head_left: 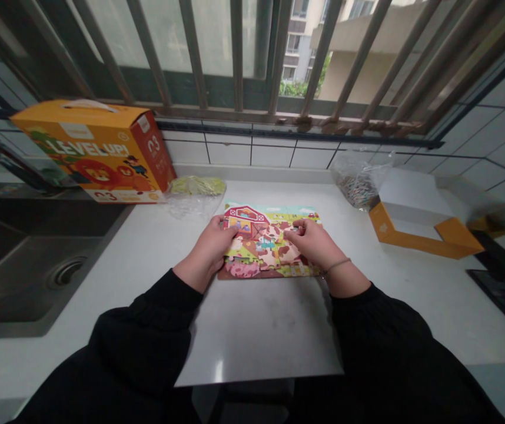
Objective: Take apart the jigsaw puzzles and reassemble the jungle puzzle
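A colourful farm jigsaw puzzle [274,272], with a red barn and a brown-and-white cow, lies on the white counter in front of me. My left hand [208,250] is closed at its left side, thumb on top near the barn and fingers partly hidden at the edge. Over the right part, my right hand [318,244] is closed with thumb and forefinger pinched on a puzzle piece of the cow picture. Some cow pieces sit slightly out of line with the picture around them. The right hand's other fingers are curled and partly hidden.
An orange lion-printed box [102,159] with a handle stands back left, beside a sink [27,277]. A clear plastic bag with something yellow-green [197,187] lies near it. Back right are a plastic bag of small pieces [358,185] and an open orange-white box [420,235]. A barred window is behind.
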Available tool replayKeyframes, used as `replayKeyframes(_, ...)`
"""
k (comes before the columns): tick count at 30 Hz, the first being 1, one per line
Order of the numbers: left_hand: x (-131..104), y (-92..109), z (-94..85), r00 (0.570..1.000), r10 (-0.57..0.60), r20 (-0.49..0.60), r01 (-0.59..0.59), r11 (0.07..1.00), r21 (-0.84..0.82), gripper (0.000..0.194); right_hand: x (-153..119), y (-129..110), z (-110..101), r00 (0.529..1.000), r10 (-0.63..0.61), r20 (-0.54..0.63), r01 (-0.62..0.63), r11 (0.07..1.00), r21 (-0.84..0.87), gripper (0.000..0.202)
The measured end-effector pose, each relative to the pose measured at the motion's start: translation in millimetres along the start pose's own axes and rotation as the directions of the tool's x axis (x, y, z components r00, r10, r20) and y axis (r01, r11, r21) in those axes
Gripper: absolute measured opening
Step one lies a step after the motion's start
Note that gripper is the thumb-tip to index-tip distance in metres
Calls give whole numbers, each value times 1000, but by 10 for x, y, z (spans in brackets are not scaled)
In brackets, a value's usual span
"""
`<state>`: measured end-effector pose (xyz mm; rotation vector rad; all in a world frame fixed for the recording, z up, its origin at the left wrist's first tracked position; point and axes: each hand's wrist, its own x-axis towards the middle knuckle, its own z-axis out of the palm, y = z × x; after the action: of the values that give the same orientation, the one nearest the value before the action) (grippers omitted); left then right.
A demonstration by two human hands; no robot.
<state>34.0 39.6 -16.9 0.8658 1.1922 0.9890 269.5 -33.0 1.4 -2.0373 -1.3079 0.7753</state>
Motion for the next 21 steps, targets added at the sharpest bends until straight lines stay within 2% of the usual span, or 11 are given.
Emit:
replayKeyframes(4,-13,20,-21,998,-17,54,21,998,-60,49,54,54,52,999,0,-36,3,995,96,46)
replayKeyframes(9,-10,38,-74,945,-12,327,68,985,-160,38,115,112,99,986,-70,-150,100,973,209,43)
replayKeyframes(15,14,83,-86,943,111,314,-36,971,-237,42,139,106,102,947,-187,-261,286,860,423,50)
replayKeyframes(17,14,100,-88,938,148,313,-62,961,-269,45,142,103,120,940,-154,-304,295,815,500,59)
replayKeyframes(19,7,112,-90,934,176,311,-84,954,-288,48,156,108,147,942,-60,-329,257,759,598,69)
replayKeyframes(21,-1,116,-91,928,185,322,-88,952,-292,51,180,118,171,951,53,-304,191,670,717,74)
